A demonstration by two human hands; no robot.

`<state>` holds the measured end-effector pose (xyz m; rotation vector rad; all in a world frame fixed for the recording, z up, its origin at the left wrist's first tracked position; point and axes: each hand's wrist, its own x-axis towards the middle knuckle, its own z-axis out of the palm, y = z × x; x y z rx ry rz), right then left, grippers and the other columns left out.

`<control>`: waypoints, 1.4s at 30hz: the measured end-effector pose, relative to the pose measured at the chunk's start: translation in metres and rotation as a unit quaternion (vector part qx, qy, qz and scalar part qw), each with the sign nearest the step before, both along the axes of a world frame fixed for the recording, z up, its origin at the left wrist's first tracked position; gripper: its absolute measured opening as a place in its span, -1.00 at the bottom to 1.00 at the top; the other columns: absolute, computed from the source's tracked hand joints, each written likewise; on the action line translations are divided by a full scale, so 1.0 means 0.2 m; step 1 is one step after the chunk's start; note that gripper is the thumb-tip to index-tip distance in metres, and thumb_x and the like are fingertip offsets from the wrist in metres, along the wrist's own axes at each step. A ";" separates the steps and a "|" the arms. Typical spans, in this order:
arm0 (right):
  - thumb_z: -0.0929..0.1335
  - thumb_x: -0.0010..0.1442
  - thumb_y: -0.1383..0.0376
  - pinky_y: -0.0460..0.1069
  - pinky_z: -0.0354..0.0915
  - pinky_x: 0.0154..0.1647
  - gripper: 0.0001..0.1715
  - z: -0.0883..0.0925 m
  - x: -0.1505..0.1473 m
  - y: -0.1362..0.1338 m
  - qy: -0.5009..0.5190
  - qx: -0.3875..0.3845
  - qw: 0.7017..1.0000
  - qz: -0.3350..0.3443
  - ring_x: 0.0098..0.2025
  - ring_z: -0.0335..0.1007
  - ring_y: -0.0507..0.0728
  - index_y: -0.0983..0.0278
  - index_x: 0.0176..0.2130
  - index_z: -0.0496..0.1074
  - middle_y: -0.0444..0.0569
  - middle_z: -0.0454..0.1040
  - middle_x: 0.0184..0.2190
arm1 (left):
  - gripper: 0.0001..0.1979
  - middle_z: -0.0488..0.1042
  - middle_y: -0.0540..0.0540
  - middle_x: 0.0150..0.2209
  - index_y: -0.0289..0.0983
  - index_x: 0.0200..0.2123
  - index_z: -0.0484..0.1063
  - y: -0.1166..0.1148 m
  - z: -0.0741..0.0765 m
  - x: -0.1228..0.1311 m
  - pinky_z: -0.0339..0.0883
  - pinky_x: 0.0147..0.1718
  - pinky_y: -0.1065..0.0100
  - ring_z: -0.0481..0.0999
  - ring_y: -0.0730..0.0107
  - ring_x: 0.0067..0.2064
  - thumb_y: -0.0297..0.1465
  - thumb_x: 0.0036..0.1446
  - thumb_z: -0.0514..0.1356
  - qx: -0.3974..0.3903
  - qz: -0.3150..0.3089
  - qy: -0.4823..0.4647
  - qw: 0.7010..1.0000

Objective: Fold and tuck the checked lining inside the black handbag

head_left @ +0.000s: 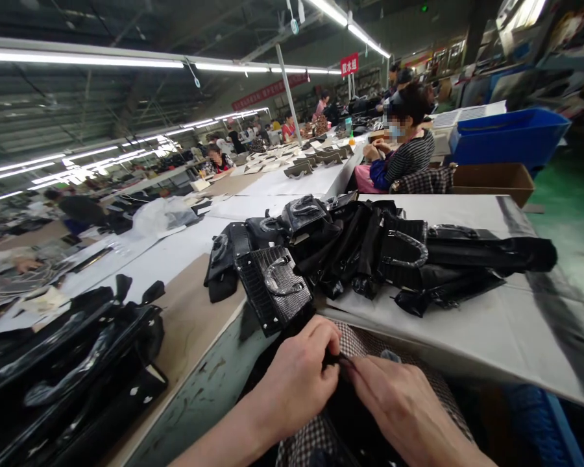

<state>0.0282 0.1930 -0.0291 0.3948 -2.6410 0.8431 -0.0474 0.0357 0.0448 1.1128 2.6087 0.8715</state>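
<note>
My left hand (302, 370) and my right hand (399, 399) are close together in front of me, fingers pinched on the edge of a black bag piece (357, 415). Most of this piece lies low over a checked cloth (302, 441) on my lap, and its exact shape is partly hidden by the hands. Just beyond my left hand, a black crocodile-textured handbag (275, 288) with a plastic-wrapped handle hangs over the table edge. It belongs to a pile of black handbags (365, 246) on the white tabletop.
More black bags (73, 363) are heaped on the brown-topped table (189, 324) at left. A co-worker (413, 143) sits beyond the pile at right. Behind that person stand a blue bin (511, 139) and a cardboard box (491, 181). Flat pieces (316, 159) cover the far table.
</note>
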 end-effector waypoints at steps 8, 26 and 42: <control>0.09 0.42 0.29 0.00 0.12 -0.61 -0.57 -0.02 -0.01 -0.03 0.012 0.015 0.999 -0.030 -0.60 0.42 0.13 0.20 -0.42 0.33 -0.11 0.43 -0.58 | -0.76 0.45 0.01 -0.27 -0.19 -0.29 0.25 -0.04 0.00 0.04 0.43 -0.31 0.33 0.50 0.33 -0.30 -0.60 -0.01 0.14 -0.081 0.062 0.122 0.987; 0.10 0.36 0.42 0.05 0.54 -0.40 -0.54 0.00 0.02 -0.05 0.047 0.005 0.999 0.001 -0.32 0.57 0.19 0.45 0.18 0.25 0.13 0.56 -0.24 | -0.87 0.53 -0.08 -0.10 -0.26 -0.26 0.37 -0.06 -0.01 0.09 0.51 -0.27 0.27 0.56 0.26 -0.20 -0.57 0.21 0.07 -0.093 -0.015 0.263 0.960; 0.23 0.25 0.50 0.14 0.48 -0.23 -0.48 -0.01 0.00 0.00 -0.098 -0.022 0.994 0.034 -0.21 0.53 0.25 0.30 0.18 0.29 0.00 0.56 -0.18 | -0.89 0.54 -0.17 -0.21 -0.43 -0.23 0.39 -0.07 -0.05 0.02 0.49 -0.26 0.32 0.52 0.32 -0.23 -0.66 0.19 0.12 0.035 -0.169 0.308 0.935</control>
